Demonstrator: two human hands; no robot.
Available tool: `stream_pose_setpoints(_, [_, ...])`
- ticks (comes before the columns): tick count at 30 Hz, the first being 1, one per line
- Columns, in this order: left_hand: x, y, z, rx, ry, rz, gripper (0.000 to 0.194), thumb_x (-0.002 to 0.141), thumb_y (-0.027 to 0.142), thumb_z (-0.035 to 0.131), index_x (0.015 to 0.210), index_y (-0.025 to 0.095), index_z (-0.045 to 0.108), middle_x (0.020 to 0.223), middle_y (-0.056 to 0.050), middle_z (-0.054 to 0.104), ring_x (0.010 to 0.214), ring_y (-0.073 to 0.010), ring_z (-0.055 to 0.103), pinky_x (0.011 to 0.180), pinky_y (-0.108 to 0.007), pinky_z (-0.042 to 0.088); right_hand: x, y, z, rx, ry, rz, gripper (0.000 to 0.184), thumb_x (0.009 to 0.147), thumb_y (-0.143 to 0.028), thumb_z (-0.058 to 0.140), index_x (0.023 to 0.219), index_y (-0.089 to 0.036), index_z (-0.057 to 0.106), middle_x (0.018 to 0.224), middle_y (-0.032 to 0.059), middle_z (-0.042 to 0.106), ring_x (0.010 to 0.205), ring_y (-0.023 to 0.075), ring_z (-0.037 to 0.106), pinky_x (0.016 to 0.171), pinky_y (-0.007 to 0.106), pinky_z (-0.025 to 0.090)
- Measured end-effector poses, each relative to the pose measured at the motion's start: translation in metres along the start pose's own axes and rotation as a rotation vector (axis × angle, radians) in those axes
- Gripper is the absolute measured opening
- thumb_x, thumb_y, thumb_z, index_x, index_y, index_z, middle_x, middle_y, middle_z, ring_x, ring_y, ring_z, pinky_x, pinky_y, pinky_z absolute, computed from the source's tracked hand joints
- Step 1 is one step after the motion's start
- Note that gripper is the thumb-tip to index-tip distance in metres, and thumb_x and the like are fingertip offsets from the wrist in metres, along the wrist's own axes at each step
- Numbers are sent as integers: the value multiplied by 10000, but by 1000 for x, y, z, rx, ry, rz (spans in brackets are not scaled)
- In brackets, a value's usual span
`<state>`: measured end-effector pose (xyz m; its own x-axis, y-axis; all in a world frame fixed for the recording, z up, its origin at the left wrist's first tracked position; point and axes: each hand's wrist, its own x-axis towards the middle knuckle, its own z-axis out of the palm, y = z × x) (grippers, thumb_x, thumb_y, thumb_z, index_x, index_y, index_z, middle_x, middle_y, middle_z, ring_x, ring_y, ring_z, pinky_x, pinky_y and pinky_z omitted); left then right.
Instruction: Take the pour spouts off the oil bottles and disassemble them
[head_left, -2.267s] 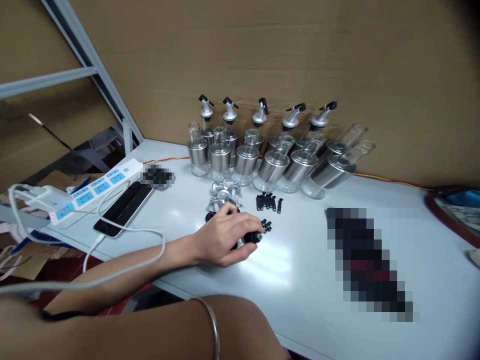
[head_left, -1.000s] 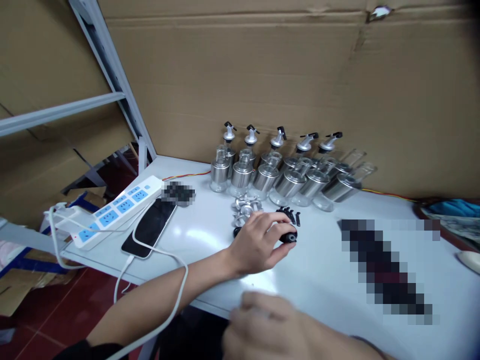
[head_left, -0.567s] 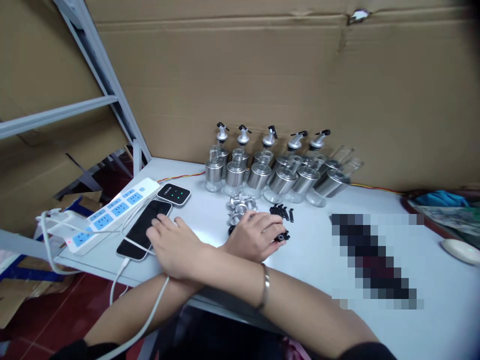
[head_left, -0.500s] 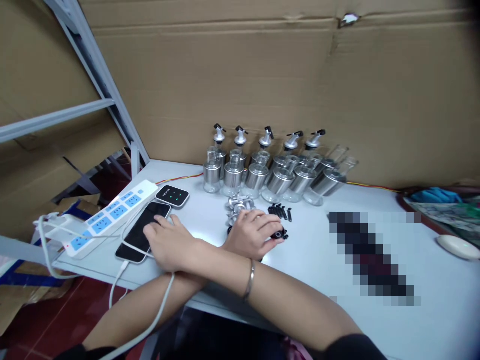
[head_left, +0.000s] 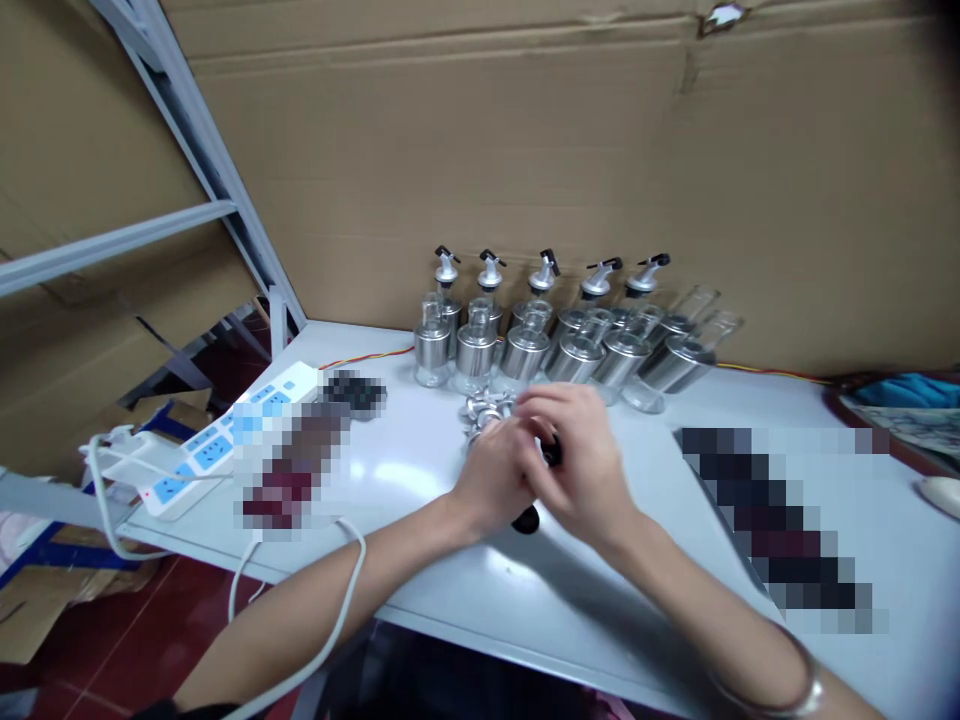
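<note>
My left hand (head_left: 495, 475) is closed low over the table, its fingertips hidden behind the other hand. My right hand (head_left: 592, 470), with a bracelet on the wrist, meets it with fingers curled inward. A small black piece (head_left: 552, 450) shows in the gap between the hands; whether it is held or lies behind them is unclear. Beneath them lies a dark round thing (head_left: 526, 520) on the tabletop. Just beyond my left hand sits a pile of silver pourer tops (head_left: 484, 408). What either hand grips is hidden.
Glass bottles with steel sleeves (head_left: 476, 352) stand along the cardboard wall (head_left: 450, 130), the back ones with pourers fitted. A white power strip (head_left: 217, 450) and charging cable (head_left: 349, 580) lie left. Blurred-out patches cover items left and right. A white oval object (head_left: 941, 495) is far right.
My right hand has left the phone at the left and moved right to meet my left hand, so the arms are uncrossed. The view has shifted slightly.
</note>
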<state>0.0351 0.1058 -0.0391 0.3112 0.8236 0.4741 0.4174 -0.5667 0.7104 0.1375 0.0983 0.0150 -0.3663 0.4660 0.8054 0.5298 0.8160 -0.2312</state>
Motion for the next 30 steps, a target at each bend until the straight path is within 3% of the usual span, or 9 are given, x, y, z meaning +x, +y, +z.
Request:
stream_pose_setpoints(3, [0, 2, -6, 5, 115, 126, 144, 822, 227, 552, 927, 187, 463, 981, -72, 560, 946, -215, 563, 826, -398, 487, -16, 31, -13, -132, 39, 37, 67, 835, -207, 541, 876, -181, 495, 741, 36, 528, 681, 159, 470, 618, 293, 387])
stream_pose_setpoints(8, [0, 1, -6, -36, 217, 164, 163, 830, 212, 564, 900, 202, 417, 956, -45, 480, 871, -160, 549, 719, -288, 500, -28, 42, -16, -115, -129, -37, 226, 818, -356, 602, 894, -171, 497, 631, -13, 483, 561, 120, 449, 536, 256, 352])
stream_pose_setpoints(13, [-1, -1, -4, -54, 178, 201, 259, 806, 114, 517, 1027, 201, 412, 1026, -60, 493, 912, -160, 542, 719, -275, 499, -28, 41, -19, -166, -111, -24, 199, 829, -330, 589, 909, -166, 509, 659, 3, 549, 575, 121, 501, 558, 253, 378])
stream_pose_setpoints(20, [3, 3, -14, 187, 180, 278, 278, 849, 257, 532, 1108, 170, 480, 1039, -82, 611, 1002, -219, 550, 862, -373, 436, -32, 39, -17, -171, -99, 94, 115, 875, -269, 485, 846, -164, 522, 577, -11, 555, 491, 111, 494, 526, 230, 395])
stream_pose_setpoints(24, [2, 1, -12, 217, 136, 384, 328, 897, 298, 479, 1175, 127, 450, 1104, -115, 622, 1051, -202, 570, 901, -356, 422, -33, 38, -16, -202, -73, 141, 217, 887, -306, 442, 716, -182, 491, 500, -20, 517, 446, 110, 465, 482, 217, 364])
stream_pose_setpoints(30, [1, 0, -7, 259, 161, 362, 289, 893, 330, 515, 1107, 143, 465, 1039, -79, 666, 973, -173, 620, 898, -346, 400, -33, 36, -16, -231, -103, 211, 374, 920, -298, 388, 564, -186, 411, 405, -43, 409, 365, 84, 377, 419, 194, 289])
